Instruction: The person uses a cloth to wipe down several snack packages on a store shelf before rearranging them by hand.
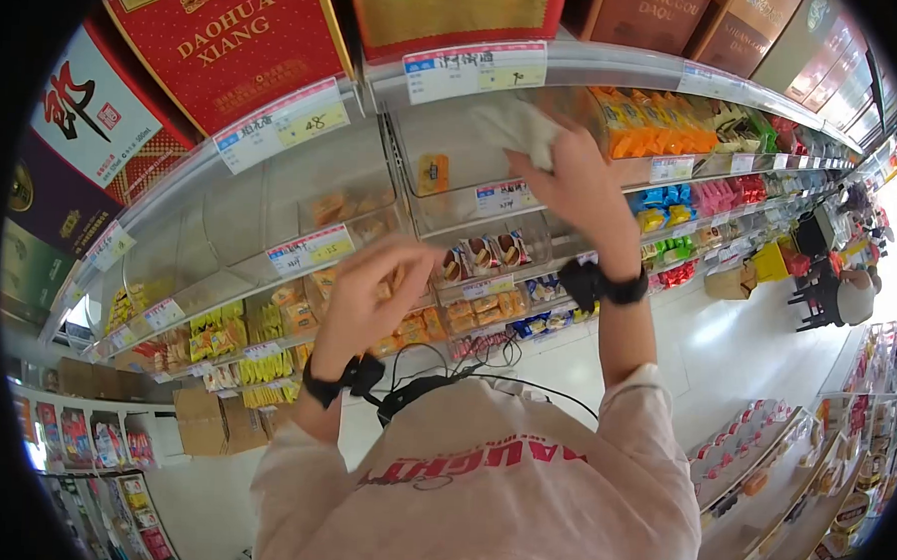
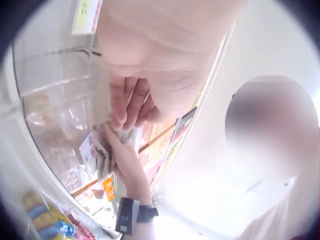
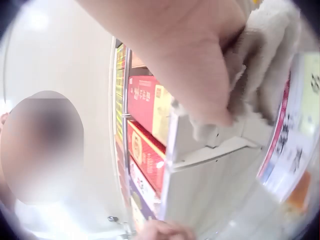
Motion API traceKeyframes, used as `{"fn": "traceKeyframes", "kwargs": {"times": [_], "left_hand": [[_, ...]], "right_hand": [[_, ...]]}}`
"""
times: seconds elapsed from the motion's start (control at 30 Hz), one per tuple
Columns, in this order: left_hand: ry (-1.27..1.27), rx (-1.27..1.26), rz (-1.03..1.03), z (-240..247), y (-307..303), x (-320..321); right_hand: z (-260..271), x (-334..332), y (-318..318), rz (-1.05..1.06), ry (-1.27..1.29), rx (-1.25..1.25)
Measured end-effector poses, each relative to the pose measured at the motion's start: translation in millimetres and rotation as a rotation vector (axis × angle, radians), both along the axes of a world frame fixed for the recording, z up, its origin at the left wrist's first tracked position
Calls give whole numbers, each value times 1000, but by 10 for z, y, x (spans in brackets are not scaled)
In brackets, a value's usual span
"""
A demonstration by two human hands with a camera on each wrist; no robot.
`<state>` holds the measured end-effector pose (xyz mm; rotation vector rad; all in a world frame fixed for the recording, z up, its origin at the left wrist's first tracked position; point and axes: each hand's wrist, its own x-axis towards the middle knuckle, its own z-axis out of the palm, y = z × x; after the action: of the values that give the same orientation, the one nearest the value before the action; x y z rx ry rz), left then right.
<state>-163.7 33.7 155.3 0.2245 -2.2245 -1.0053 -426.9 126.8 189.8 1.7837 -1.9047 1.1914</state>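
Note:
A crumpled whitish cloth is in my right hand, over a clear-walled shelf bin. In the right wrist view the cloth bunches out beside the thumb, above a pale shelf surface. A small orange-yellow packet lies at the left side of that bin. My left hand, blurred in the head view, hovers in front of the neighbouring bins with its fingers loosely bent. Nothing shows between the left hand's fingers in the left wrist view.
Price tags line the shelf edges. Boxed bottles, including a red box, stand above. Wrapped orange snacks fill the bin to the right. Lower tiers hold more packets. A seated person is far right.

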Motion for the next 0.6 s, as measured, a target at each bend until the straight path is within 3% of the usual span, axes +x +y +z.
{"fn": "traceKeyframes", "kwargs": {"times": [0.07,0.17,0.27,0.37,0.47,0.57,0.6], "left_hand": [[195,-176,-8,78,14,-351],[255,-356,138,231,47,-779],[-51,-464,305,277,21,-1123],[-182,-498,318,98,-200,-1434],[-666,-392,255,88,-433,-1671],[-691,-140,141,129,-475,-1781],[-646,-160,108,71,-570,-1829]], "right_hand": [[-31,-283,-160,-94,8,157],[-179,-517,-292,-188,-26,294],[-236,-524,-351,-269,-48,382],[-358,-583,-398,-262,-30,386],[-428,-595,-392,-238,-52,352],[-385,-572,-354,-202,-103,340],[-372,-582,-353,-212,-80,325]]}}
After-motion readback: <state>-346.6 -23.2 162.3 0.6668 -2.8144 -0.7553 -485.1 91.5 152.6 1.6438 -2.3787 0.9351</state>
